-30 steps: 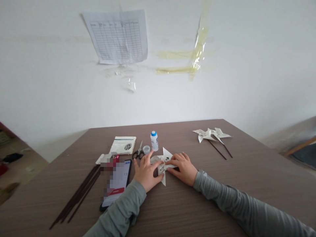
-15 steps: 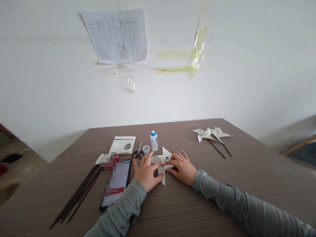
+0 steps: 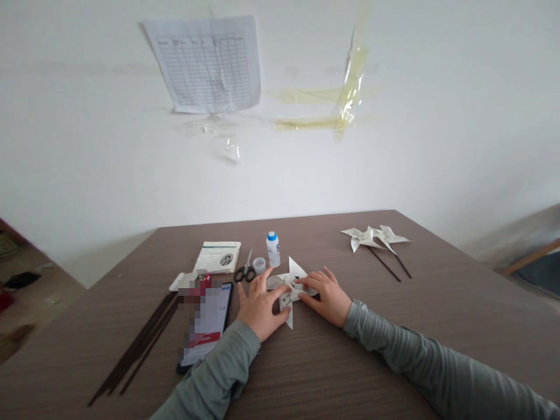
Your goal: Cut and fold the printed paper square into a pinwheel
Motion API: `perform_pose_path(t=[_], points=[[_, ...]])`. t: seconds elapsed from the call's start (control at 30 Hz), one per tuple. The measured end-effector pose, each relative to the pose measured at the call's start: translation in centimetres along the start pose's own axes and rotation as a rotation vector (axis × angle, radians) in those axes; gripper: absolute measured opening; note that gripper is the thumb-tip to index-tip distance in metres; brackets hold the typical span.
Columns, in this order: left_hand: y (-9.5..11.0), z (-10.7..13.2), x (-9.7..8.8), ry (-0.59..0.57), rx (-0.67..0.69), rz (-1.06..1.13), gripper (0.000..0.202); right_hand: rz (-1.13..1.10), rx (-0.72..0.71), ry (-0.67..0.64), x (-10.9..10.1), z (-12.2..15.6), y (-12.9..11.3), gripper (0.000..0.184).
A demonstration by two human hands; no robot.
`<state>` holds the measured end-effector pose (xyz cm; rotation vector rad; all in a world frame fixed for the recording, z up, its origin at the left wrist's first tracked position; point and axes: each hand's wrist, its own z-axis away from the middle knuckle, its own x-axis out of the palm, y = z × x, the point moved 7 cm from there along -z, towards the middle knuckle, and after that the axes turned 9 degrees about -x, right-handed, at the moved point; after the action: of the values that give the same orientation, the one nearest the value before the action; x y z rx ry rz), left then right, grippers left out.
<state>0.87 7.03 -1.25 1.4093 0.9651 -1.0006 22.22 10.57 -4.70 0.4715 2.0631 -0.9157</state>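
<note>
Both hands rest on a folded paper pinwheel [image 3: 292, 274] made of printed paper, lying on the brown table [image 3: 332, 361]. My left hand [image 3: 259, 306] lies over its left part with fingers stretched, pressing it down. My right hand [image 3: 326, 296] covers its right part, fingers curled and pinching a paper flap near the centre. A small white glue bottle with a blue cap [image 3: 273, 249] stands just behind the paper, beside a clear cap [image 3: 259, 265] and black-handled scissors [image 3: 245, 269].
A phone [image 3: 207, 324] lies left of my left hand, with a bundle of dark thin sticks [image 3: 140, 347] further left. A stack of printed paper [image 3: 219, 256] lies behind. Two finished pinwheels on sticks [image 3: 376, 239] lie at the far right. The wall holds a taped sheet.
My right hand has shifted slightly up and left on the paper, fingers curling in over the centre. The left hand stays in place.
</note>
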Motion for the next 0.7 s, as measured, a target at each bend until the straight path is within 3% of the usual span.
perform_pose_path(t=[0.3,0.57,0.7], points=[[-0.5,-0.1,0.3,0.010,-0.013,0.022,0.067,0.007,-0.007,0.033,-0.1,-0.1,0.5,0.026],[-1.8,-0.4,0.3,0.011,-0.048,-0.029,0.066,-0.117,-0.034,0.024,-0.6,0.0,1.1,0.031],[-2.3,-0.4,0.2,0.081,-0.028,-0.053,0.065,-0.105,-0.101,0.069,-1.5,-0.4,1.8,0.035]])
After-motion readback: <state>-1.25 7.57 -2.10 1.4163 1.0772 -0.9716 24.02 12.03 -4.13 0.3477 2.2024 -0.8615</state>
